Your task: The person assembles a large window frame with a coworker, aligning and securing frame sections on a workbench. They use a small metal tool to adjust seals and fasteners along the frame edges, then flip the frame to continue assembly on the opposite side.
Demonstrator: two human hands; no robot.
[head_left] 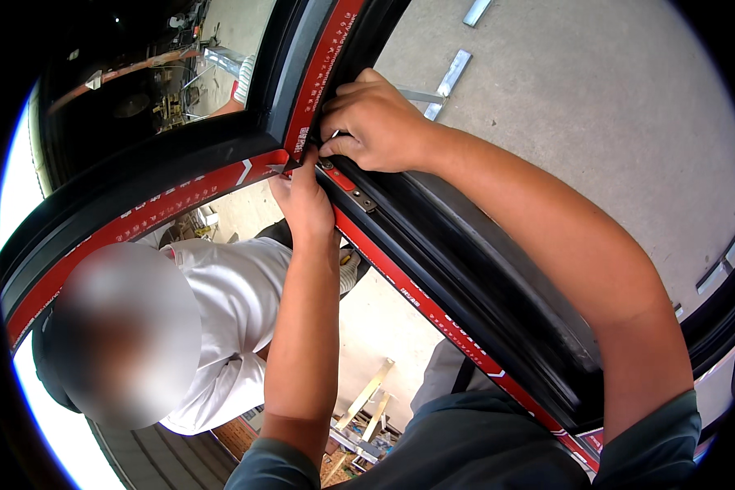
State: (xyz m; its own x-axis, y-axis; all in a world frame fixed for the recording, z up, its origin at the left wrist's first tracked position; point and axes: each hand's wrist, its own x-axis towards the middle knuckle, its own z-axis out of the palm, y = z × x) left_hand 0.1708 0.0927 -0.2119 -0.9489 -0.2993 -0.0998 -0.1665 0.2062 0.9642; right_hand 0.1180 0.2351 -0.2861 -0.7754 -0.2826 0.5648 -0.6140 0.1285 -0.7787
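A black window frame with red protective tape along its inner edges fills the middle of the view. My right hand rests over the frame's corner, fingertips pinched on a small part at the joint. My left hand reaches up from below the frame and presses its fingers against the same corner, by a small metal hinge plate. What my fingers pinch is too small to make out.
In the glass, a reflection shows a person in a white shirt. Grey concrete floor lies to the right with several short metal bars. More metal brackets show below.
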